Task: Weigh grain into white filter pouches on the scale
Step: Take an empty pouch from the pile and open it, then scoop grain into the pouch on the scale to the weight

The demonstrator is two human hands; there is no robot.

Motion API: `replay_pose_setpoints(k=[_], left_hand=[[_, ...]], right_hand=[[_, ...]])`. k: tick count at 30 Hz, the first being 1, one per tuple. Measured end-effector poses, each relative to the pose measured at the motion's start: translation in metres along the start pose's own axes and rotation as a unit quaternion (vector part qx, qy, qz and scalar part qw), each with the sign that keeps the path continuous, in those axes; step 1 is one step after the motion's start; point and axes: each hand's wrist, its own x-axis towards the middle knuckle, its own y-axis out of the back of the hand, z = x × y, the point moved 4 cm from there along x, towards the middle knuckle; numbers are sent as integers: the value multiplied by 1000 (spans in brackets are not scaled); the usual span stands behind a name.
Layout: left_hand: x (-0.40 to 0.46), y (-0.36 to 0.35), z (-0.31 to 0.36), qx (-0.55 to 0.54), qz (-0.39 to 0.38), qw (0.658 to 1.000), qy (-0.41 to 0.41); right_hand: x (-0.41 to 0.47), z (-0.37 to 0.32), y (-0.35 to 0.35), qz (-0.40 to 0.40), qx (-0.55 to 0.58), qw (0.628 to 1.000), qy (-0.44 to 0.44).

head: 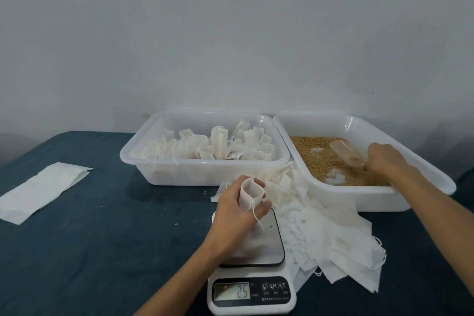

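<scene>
My left hand grips a white filter pouch with its mouth held open, standing on the scale; a drawstring dangles from it. The scale's display reads 2.5. My right hand holds a clear plastic scoop inside the right white tub, over the brown grain. The left white tub holds several filled pouches.
A loose heap of empty white pouches spreads between the scale and the grain tub. A flat white paper packet lies at the left on the dark blue tablecloth. A few stray grains dot the cloth. A pale wall stands behind.
</scene>
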Motion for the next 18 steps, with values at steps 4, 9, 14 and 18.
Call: replay_pose_setpoints(k=[4, 9, 14, 18], left_hand=[[2, 2, -2, 0, 3, 1000, -3], [4, 5, -2, 1, 5, 1000, -22], [5, 8, 0, -2, 5, 999, -33], [6, 9, 0, -4, 8, 999, -36]], right_hand=[[1, -1, -1, 4, -53, 998, 15], [1, -22, -2, -15, -33, 992, 119], [-6, -45, -2, -62, -41, 977, 202], [-14, -43, 7, -102, -92, 963, 232]])
